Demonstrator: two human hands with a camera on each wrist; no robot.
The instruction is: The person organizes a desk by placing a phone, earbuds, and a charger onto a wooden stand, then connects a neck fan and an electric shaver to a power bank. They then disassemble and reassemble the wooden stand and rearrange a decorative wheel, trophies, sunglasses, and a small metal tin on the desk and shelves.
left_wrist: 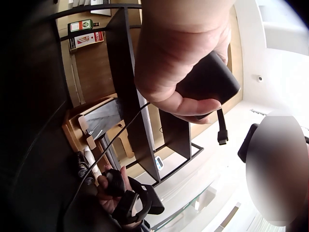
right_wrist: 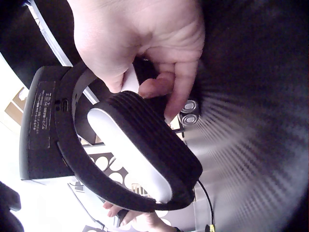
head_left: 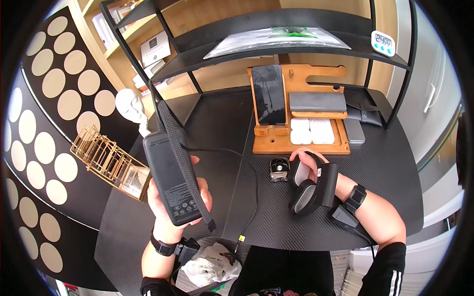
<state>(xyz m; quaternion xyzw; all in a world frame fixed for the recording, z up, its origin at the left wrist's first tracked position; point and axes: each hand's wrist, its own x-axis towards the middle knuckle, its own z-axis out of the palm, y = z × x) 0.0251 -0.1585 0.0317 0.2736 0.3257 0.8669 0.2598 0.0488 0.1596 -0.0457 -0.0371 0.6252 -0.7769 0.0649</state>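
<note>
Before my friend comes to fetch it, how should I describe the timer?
Find the black shelf above the desk and follow it to its right end. The timer is a small, white, rounded block with digits above blue buttons. The packet beside it lies flat in clear plastic and has no screen.

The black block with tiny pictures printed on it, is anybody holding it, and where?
Yes, the left hand holds the black block by its printed lower end, thumb at one long edge, fingers round the other.
</note>
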